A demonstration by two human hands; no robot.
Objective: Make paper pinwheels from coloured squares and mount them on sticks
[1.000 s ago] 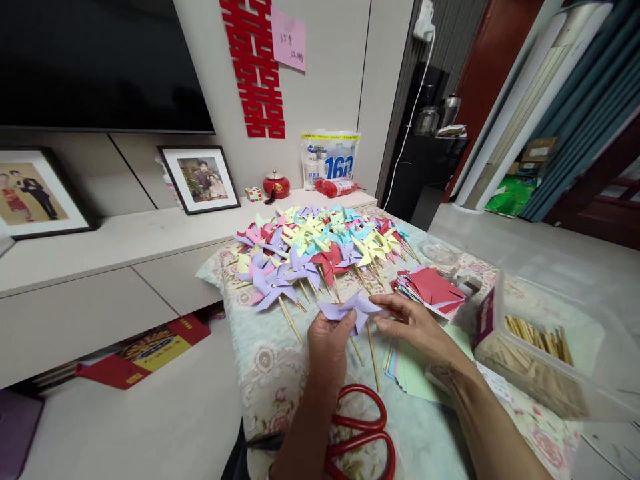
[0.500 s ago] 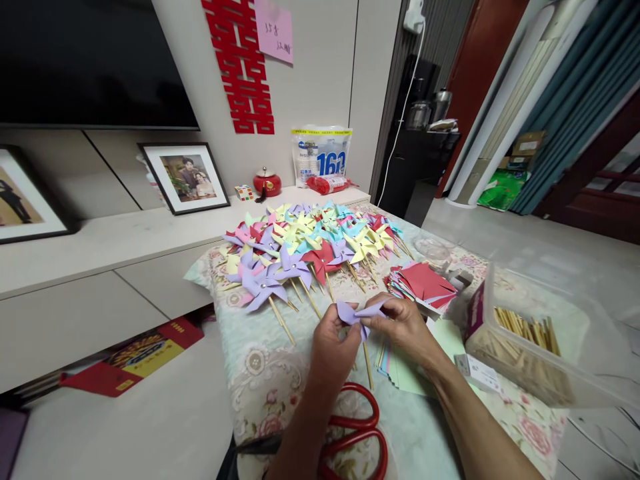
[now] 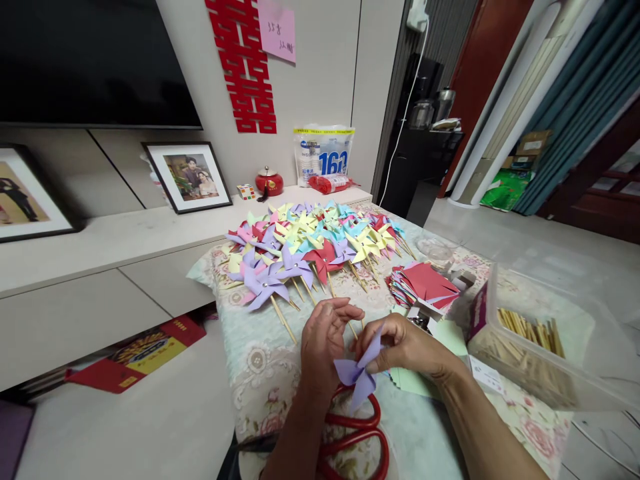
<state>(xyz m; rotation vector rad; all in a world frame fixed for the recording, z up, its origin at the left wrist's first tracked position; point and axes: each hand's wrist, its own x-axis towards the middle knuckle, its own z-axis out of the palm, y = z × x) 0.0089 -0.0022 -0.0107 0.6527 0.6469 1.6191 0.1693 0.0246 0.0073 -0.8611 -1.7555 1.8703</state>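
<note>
Right hand point(image 3: 407, 347) pinching purple pinwheel point(image 3: 357, 375), left hand point(image 3: 323, 340) beside it, seemingly loose

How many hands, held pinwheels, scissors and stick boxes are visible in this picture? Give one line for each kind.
Hands: 2, left hand and right hand
Purple pinwheel held: 1
Red scissors: 1
Clear box of sticks: 1
Total: 5

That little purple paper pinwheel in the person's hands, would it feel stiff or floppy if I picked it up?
Probably light and floppy: the purple pinwheel is thin folded paper, its blades curling loosely between the left hand and right hand. It likely crushes easily, so a gentle pinch suits it. Finished ones in the pinwheel pile carry thin wooden sticks, probably the stiffer place to hold.
</note>
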